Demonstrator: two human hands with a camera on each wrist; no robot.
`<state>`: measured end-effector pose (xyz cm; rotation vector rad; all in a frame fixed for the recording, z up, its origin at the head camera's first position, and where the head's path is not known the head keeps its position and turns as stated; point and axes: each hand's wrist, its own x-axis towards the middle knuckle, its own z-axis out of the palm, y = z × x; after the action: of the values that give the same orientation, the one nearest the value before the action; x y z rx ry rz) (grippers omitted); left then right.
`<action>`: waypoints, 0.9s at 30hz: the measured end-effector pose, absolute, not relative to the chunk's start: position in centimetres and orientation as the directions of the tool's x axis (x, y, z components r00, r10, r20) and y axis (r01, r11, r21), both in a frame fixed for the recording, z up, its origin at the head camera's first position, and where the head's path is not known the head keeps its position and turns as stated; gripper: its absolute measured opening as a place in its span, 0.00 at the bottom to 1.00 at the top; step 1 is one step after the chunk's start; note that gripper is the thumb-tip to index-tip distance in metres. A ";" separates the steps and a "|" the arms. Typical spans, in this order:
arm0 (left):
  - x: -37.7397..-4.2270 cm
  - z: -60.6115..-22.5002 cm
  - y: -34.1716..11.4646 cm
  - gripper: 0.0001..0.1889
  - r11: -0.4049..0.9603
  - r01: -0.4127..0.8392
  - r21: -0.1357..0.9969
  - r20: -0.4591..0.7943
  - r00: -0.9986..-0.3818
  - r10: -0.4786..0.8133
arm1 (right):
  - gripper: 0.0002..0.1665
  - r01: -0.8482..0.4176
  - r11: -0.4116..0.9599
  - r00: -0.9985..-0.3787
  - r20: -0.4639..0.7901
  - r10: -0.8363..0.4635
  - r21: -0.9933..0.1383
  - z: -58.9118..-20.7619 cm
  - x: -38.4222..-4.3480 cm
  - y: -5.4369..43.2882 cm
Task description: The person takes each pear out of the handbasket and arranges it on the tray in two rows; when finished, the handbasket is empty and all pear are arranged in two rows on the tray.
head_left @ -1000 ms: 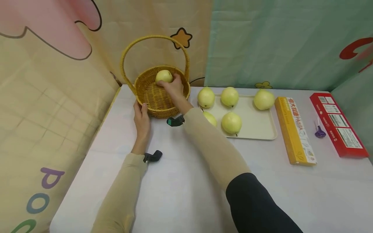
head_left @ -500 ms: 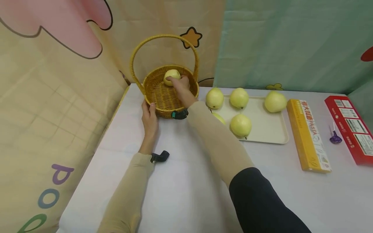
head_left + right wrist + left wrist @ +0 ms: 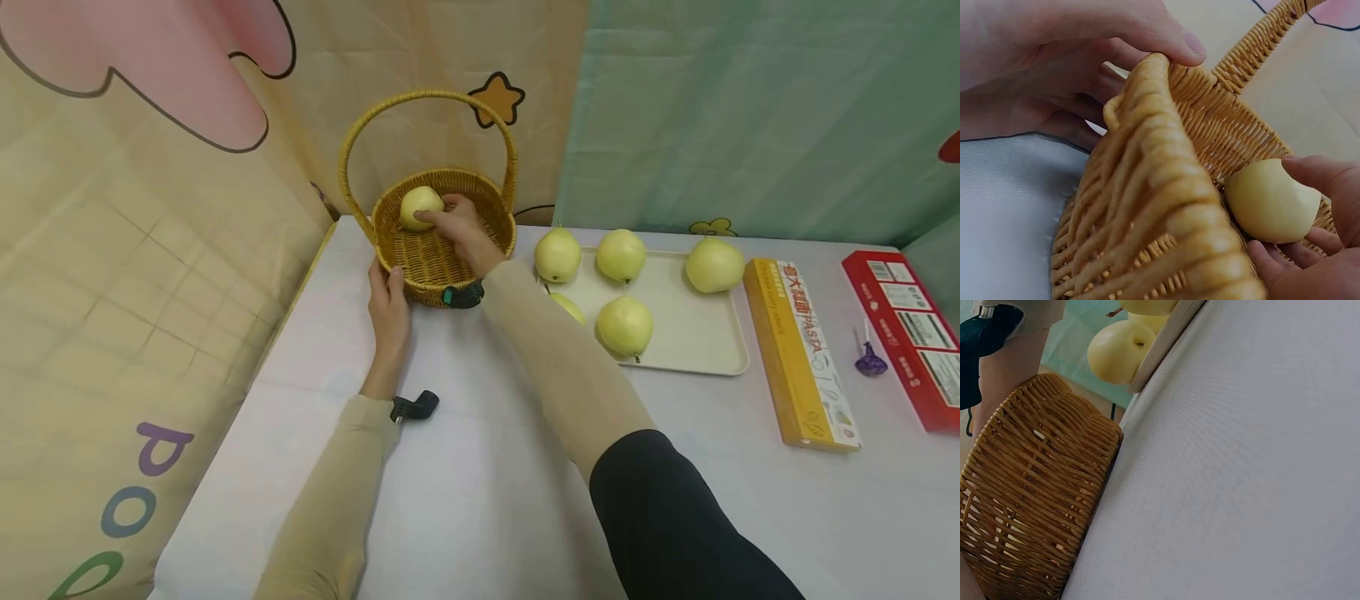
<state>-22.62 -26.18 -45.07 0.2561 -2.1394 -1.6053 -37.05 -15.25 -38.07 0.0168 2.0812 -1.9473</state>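
Observation:
In the head view, a yellow wicker basket (image 3: pixel 431 260) with a tall hoop handle stands at the table's back left. My left hand (image 3: pixel 389 321) grips its near left side, thumb over the rim and fingers against the outer wall, as the right wrist view shows. Inside the basket my right hand (image 3: pixel 467 229) holds a pale yellow-green pear (image 3: pixel 421 208). The thumb lies on the pear's upper side and the fingers reach beneath it, low by the basket's inner wall (image 3: pixel 1235 134). In the left wrist view the woven outer wall (image 3: pixel 1041 481) fills the left side.
Right of the basket, a cream tray (image 3: pixel 690 333) bears several pears (image 3: pixel 625 326), one partly behind my right sleeve. Farther right lie a yellow pasta box (image 3: pixel 798 358), a purple-wrapped lollipop (image 3: pixel 871 361) and a red box (image 3: pixel 907 325). A curtain (image 3: pixel 720 108) hangs behind.
My right hand has moved the pear leftward inside the basket. The left hand keeps its place on the basket. The head view has turned, so everything sits farther right in it.

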 end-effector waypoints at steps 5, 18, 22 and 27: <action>-22.6 -45.0 -26.1 0.32 0.307 0.112 0.945 0.239 -0.879 -0.412 | 0.46 0.148 0.115 -0.950 -0.174 -0.260 -0.982 -38.1 -37.0 -15.5; -22.6 -44.9 -26.2 0.31 0.309 0.105 0.945 0.238 -0.871 -0.430 | 0.45 -0.125 0.301 -0.929 0.005 -0.370 -0.946 -38.3 -36.3 -16.6; -22.5 -44.9 -26.2 0.31 0.308 0.103 0.946 0.236 -0.870 -0.434 | 0.45 -0.177 0.373 -0.925 0.025 -0.379 -0.911 -38.1 -36.0 -16.6; -22.4 -45.0 -26.3 0.31 0.315 0.099 0.944 0.234 -0.873 -0.428 | 0.45 -0.173 0.378 -0.928 0.022 -0.371 -0.909 -37.4 -35.5 -15.9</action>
<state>-22.38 -26.34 -45.01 0.2914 -2.1415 -1.5849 -35.48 -15.89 -37.43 -0.4896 2.4489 -1.5807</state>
